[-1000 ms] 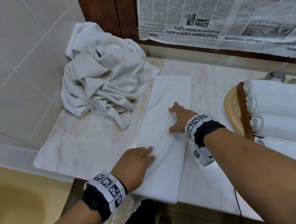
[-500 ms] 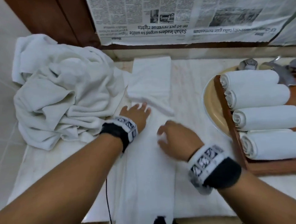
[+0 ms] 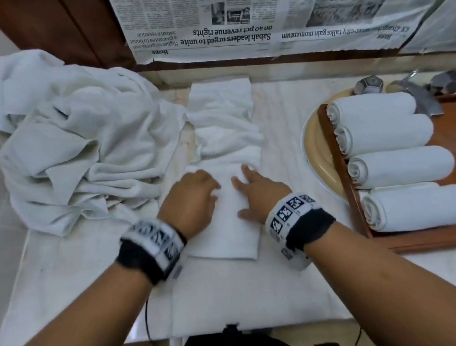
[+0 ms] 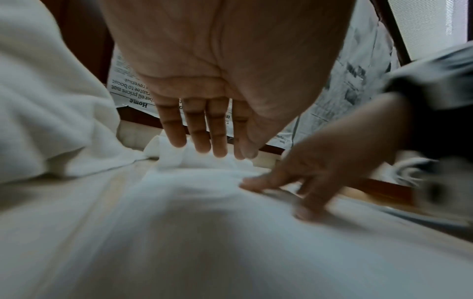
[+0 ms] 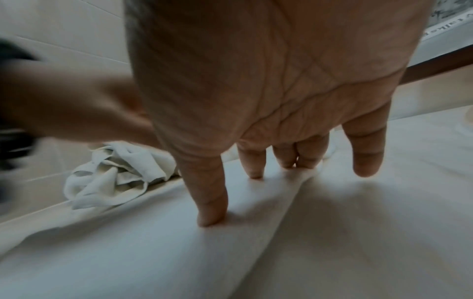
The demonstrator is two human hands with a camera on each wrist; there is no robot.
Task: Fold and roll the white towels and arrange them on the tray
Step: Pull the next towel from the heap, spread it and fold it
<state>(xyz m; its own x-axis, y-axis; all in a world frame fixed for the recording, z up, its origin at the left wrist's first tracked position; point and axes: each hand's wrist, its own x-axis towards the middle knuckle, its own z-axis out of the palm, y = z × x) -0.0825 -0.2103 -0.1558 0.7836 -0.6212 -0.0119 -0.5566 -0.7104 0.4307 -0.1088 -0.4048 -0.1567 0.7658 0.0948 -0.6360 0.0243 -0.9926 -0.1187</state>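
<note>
Four rolled towels (image 3: 389,145) already lie side by side on the wooden tray (image 3: 360,233), so a good part of the job looks done. The towel in hand (image 3: 230,226) is a long folded strip on the desk (image 3: 280,131), just left of the tray; its near half lies flat while its far end is bunched and rumpled. It is folded but not rolled yet.

The left hand (image 3: 193,199) and the right hand (image 3: 258,195) both rest on the strip with fingers straight, pressing it flat and gripping nothing. In the blurred left wrist view the left fingers seem to reach the bunched part, though I cannot be sure they touch it.

Further left of the tray, beyond the strip, a loose heap of towels (image 3: 79,145) waits unfolded, so several rounds of folding, rolling and placing remain.
</note>
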